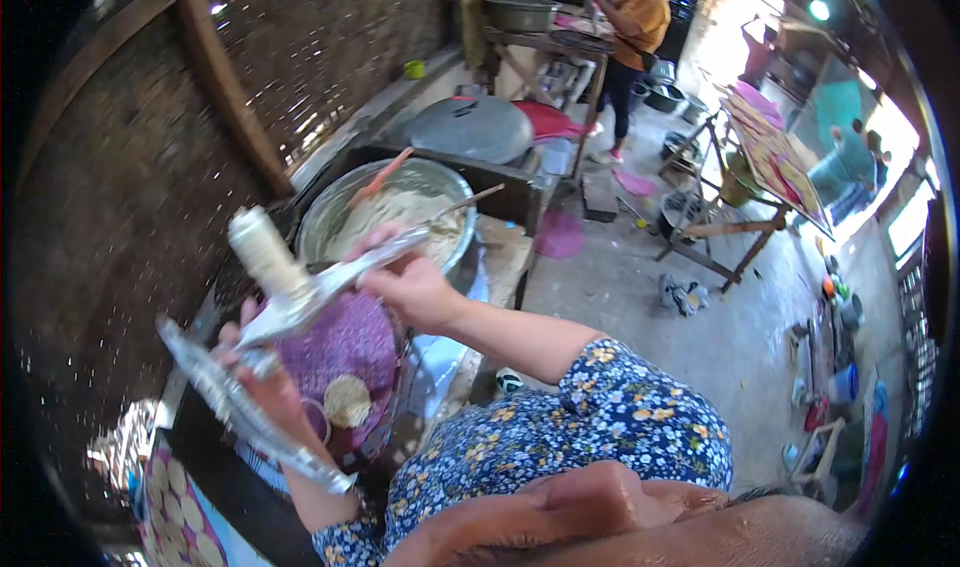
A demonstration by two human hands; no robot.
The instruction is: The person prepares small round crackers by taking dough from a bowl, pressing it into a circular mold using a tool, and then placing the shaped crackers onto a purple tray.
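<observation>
My right hand (409, 278) grips the edge of a flat, plastic-covered piece (330, 289), whitish and smeared, over the work ledge. From it sticks a thick white cylinder (270, 255), coated in what looks like dough. My left hand (255, 368) is between that piece and a second flat, shiny, plastic-covered disc (247, 409) seen nearly edge-on; its grip is blurred and partly hidden. Below the hands, a round pale dough piece (348, 401) lies on a purple woven mat (337, 342). Beyond them is a metal basin (307, 225) of pale dough, with an orange spatula (382, 177) and a stick in it.
A large metal lid (472, 128) lies beyond the basin. A person in an orange shirt (645, 23) stands at a wooden table (544, 41). At lower left, many pale discs (176, 507) lie on a patterned sheet. A wooden stand (742, 233) is on the right.
</observation>
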